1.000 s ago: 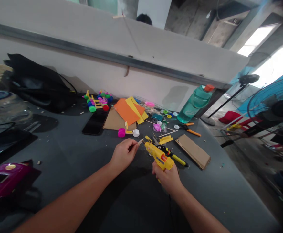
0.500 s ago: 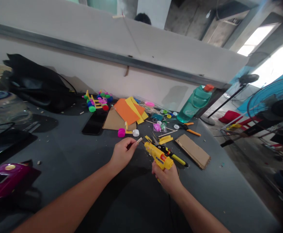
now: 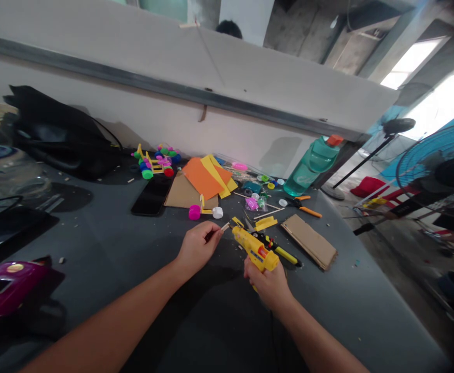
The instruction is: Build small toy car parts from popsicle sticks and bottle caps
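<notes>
My left hand (image 3: 197,247) pinches a short wooden stick (image 3: 224,227) just above the dark table (image 3: 133,248). My right hand (image 3: 270,284) grips a yellow glue gun (image 3: 252,247), and its nozzle points at the stick's tip. The two hands are close together near the middle of the table. Just beyond the stick lie a pink bottle cap (image 3: 194,212) and a white bottle cap (image 3: 217,212) joined by a yellow strip.
Orange and yellow paper sheets (image 3: 207,177) lie on cardboard beside a black phone (image 3: 152,195). A cardboard piece (image 3: 309,241), orange-handled pliers (image 3: 304,205), a yellow-handled cutter (image 3: 279,249), several coloured caps and a green water bottle (image 3: 310,166) sit to the right. A black bag (image 3: 56,132) and purple toy car (image 3: 7,290) are left.
Almost nothing has changed. Both hands hold the same pose, with the glue gun's nozzle staying at the stick's tip.
</notes>
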A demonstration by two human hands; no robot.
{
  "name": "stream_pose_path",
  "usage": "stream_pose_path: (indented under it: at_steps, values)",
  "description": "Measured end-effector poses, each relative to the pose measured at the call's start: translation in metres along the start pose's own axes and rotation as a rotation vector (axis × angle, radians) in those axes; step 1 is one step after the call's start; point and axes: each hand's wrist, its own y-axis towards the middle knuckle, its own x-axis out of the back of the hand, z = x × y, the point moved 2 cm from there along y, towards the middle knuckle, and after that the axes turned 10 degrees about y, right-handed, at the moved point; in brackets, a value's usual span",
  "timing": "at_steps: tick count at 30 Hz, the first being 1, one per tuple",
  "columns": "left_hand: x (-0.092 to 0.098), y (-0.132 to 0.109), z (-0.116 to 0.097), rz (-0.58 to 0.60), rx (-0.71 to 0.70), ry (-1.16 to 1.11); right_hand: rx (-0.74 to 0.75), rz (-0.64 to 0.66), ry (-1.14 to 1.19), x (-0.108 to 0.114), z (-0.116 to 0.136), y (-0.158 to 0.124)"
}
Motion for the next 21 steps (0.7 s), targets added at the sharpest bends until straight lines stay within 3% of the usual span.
stream_pose_path:
  at_steps: [21]
  values:
    - [-0.0007,-0.0009,0.0024,-0.001,0.020,-0.040,-0.017,-0.014,0.028,-0.0014,0.0027,-0.0003]
